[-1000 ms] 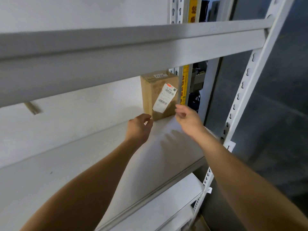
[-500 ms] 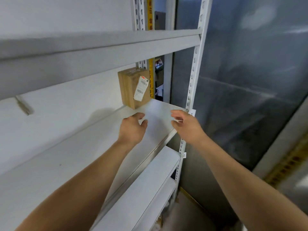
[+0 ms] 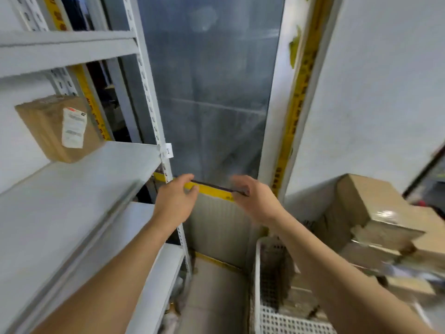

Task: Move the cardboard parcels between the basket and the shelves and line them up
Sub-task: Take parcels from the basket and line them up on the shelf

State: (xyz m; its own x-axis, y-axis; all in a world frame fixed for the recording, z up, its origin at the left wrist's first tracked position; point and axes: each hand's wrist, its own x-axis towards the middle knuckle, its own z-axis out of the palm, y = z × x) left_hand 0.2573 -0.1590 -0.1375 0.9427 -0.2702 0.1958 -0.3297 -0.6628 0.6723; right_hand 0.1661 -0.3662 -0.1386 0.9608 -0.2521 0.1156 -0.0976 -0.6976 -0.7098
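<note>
One cardboard parcel [image 3: 57, 127] with a white label stands on the grey shelf [image 3: 79, 184] at the left, against the back wall. My left hand [image 3: 174, 201] and my right hand [image 3: 255, 200] hang in mid-air to the right of the shelf, in front of the glass door. Both have loosely curled fingers and hold nothing. A white perforated basket [image 3: 269, 307] stands on the floor at the lower right. Several cardboard parcels [image 3: 375, 220] are piled in and above the basket.
The shelf's white upright post [image 3: 154, 121] stands between the shelf and a glass door [image 3: 212, 92] with yellow tape on its frame. Another shelf [image 3: 67, 51] runs above and a lower one [image 3: 156, 273] below. A white wall [image 3: 373, 92] is on the right.
My view has swung right, from the shelf toward the basket. Both hands have left the parcel on the shelf and drawn back off the shelf, empty.
</note>
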